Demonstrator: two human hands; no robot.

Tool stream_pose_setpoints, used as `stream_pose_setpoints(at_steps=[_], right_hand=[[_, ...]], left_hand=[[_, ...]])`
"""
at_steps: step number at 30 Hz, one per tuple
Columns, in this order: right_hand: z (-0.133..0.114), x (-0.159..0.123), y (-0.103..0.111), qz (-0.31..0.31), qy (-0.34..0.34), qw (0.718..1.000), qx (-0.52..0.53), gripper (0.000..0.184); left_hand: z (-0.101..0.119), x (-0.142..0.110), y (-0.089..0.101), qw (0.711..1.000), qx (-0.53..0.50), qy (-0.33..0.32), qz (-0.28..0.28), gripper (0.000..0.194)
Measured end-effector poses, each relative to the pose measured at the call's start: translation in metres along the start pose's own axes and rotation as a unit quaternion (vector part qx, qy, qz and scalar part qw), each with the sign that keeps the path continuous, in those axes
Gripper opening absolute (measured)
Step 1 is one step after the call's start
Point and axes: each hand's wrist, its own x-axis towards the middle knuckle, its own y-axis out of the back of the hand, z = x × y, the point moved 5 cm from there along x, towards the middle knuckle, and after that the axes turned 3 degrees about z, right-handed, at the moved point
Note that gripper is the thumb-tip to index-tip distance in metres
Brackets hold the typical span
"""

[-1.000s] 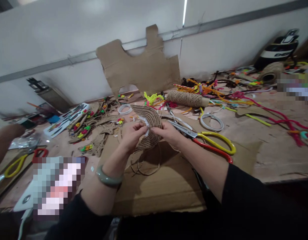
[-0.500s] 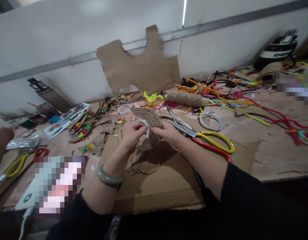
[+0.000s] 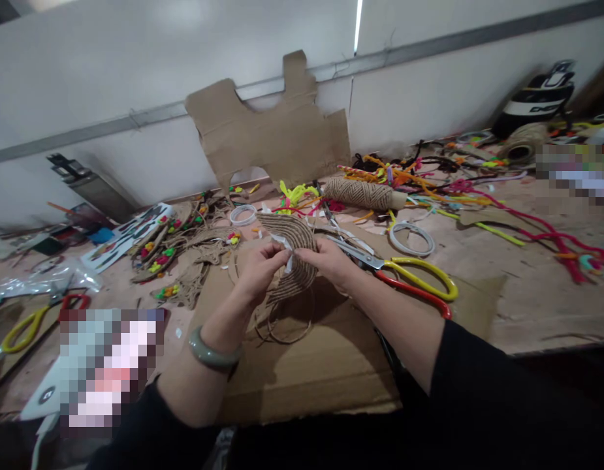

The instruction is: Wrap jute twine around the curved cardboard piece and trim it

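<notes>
A crescent-shaped piece covered in rows of jute twine point(image 3: 296, 284) is held up over a cardboard sheet point(image 3: 306, 378). My right hand point(image 3: 331, 261) grips its right edge, thumb on the twine face. At its inner edge, my left hand point(image 3: 262, 264) pinches a white strip of backing paper or tape point(image 3: 285, 245), partly hidden by the fingers. A loose loop of twine point(image 3: 294, 336) hangs below the piece. Just beyond my right hand lie large scissors point(image 3: 414, 274) with one yellow and one red handle.
Jute spool point(image 3: 358, 193), tape rolls point(image 3: 412, 238) and tangled coloured pipe cleaners point(image 3: 458, 186) cover the back and right. Finished-looking twine shapes point(image 3: 184, 241) lie left. A cut cardboard piece point(image 3: 277, 134) leans on the wall. A second pair of scissors point(image 3: 25, 329) and a blurred-out device point(image 3: 113, 372) are at left.
The other person's hand at the left edge has gone out of view. My hands keep nearly the same hold on the twine piece and white strip; the view shifted slightly.
</notes>
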Motion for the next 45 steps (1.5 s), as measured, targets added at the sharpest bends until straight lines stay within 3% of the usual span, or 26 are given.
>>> stream_pose_setpoints(at_steps=[7, 29, 36, 45], right_hand=[[0.0065, 0.0008, -0.0026, -0.036, -0.007, 0.999, -0.019, 0.020], [0.0079, 0.0034, 0.0000, -0.028, 0.009, 0.998, -0.057, 0.024], [0.0099, 0.0063, 0.0010, -0.035, 0.012, 0.997, -0.063, 0.022], [0.0063, 0.0038, -0.0007, -0.029, 0.010, 0.999, -0.035, 0.020]], left_hand=[[0.0014, 0.0009, 0.0030, 0.995, -0.088, 0.028, 0.039, 0.016], [0.0054, 0.0006, 0.0023, 0.992, -0.112, 0.024, 0.051, 0.015], [0.0062, 0.0010, 0.0102, 0.984, -0.133, 0.050, 0.105, 0.015], [-0.0003, 0.0009, 0.0101, 0.980, -0.140, 0.077, 0.118, 0.022]])
